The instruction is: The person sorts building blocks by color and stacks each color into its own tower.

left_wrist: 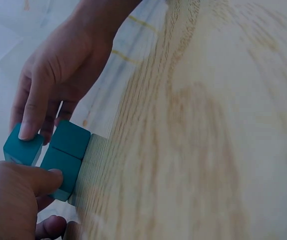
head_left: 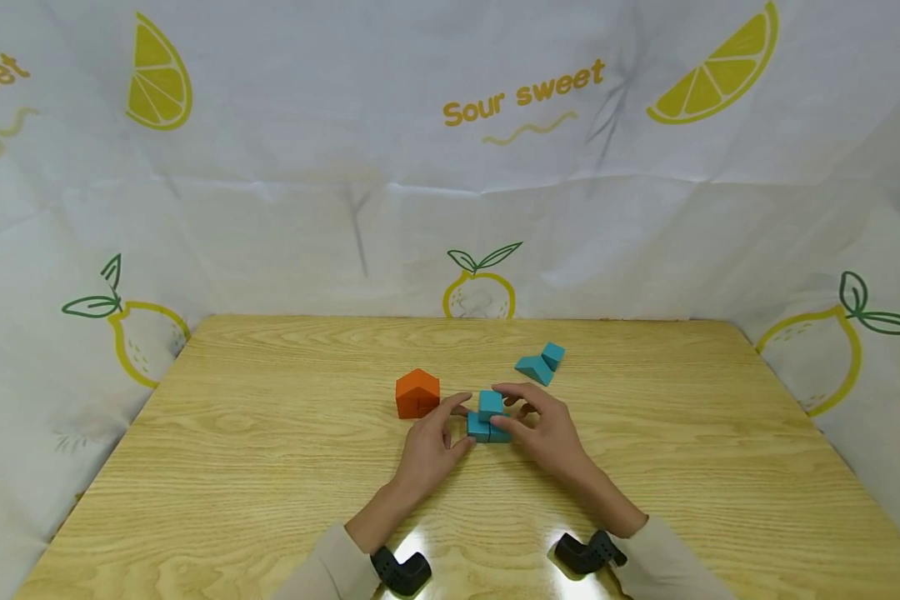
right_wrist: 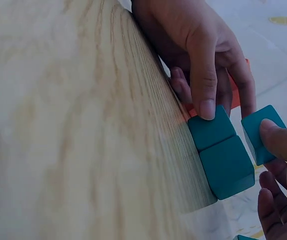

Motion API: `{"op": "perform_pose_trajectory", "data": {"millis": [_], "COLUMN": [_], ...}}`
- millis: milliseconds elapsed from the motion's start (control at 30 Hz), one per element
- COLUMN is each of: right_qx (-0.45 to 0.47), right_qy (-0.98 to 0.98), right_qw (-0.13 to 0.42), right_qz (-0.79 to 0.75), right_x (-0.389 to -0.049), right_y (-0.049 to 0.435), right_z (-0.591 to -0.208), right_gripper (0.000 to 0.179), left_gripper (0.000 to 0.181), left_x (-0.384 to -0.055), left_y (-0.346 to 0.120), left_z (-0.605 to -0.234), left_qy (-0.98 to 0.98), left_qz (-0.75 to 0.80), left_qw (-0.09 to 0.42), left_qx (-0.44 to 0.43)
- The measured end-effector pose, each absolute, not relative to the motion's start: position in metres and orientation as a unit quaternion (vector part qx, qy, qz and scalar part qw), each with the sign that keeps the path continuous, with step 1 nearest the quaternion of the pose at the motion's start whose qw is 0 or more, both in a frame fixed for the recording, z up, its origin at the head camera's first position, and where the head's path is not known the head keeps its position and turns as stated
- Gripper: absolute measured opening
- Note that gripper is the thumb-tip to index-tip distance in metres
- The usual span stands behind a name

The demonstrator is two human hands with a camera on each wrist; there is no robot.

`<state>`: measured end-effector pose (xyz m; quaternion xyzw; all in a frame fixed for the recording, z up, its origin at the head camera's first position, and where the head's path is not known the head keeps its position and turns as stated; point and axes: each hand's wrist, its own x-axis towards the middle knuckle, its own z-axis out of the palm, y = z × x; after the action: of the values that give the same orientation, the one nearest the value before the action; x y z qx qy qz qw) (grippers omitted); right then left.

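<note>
Two blue blocks [head_left: 477, 427] sit side by side on the table. My left hand [head_left: 429, 450] holds the left one, its thumb on the near face and other fingers reaching behind. My right hand [head_left: 547, 429] pinches a third blue block [head_left: 491, 404] between thumb and fingers. In the right wrist view this pinched block [right_wrist: 257, 131] is slightly apart from the lower pair [right_wrist: 227, 167], just above them. The left wrist view shows the right thumb on the pinched block [left_wrist: 21, 147] and the left thumb on the lower pair [left_wrist: 66, 162].
An orange house-shaped group of blocks [head_left: 417, 393] stands left of the hands. Behind the right hand lie a blue triangular block [head_left: 535, 368] and a small blue block [head_left: 553, 355]. A white lemon-printed cloth [head_left: 330, 242] hangs beyond the wooden table [head_left: 270, 450].
</note>
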<state>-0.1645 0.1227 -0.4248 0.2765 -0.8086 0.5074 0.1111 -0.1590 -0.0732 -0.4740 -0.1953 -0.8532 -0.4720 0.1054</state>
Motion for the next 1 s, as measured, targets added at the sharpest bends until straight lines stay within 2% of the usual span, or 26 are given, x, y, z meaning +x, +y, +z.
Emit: {"op": "perform_pose_trajectory", "data": {"millis": [367,667,1000], "right_qx": [0.275,0.273,0.274], "right_qy": [-0.819,-0.825,-0.830], "right_qw": [0.115,0.119,0.116], "right_qz": [0.491,0.481,0.472], "right_x": [-0.158,-0.174,-0.175], "right_y": [0.116,0.121,0.122], "right_z": [-0.422,-0.458,-0.458], "right_gripper": [0.041,0.047,0.046], "left_gripper": [0.066,0.065,0.065], "left_x": [-0.159,-0.158,-0.158], "left_y": [-0.073,-0.073,-0.073], "left_z": [-0.475,-0.474,-0.476], "left_qy": [-0.858,-0.852,-0.848], "left_qz": [-0.457,-0.463,-0.467], "left_qw": [0.116,0.124,0.131], "left_qx": [-0.204,-0.209,-0.215]}}
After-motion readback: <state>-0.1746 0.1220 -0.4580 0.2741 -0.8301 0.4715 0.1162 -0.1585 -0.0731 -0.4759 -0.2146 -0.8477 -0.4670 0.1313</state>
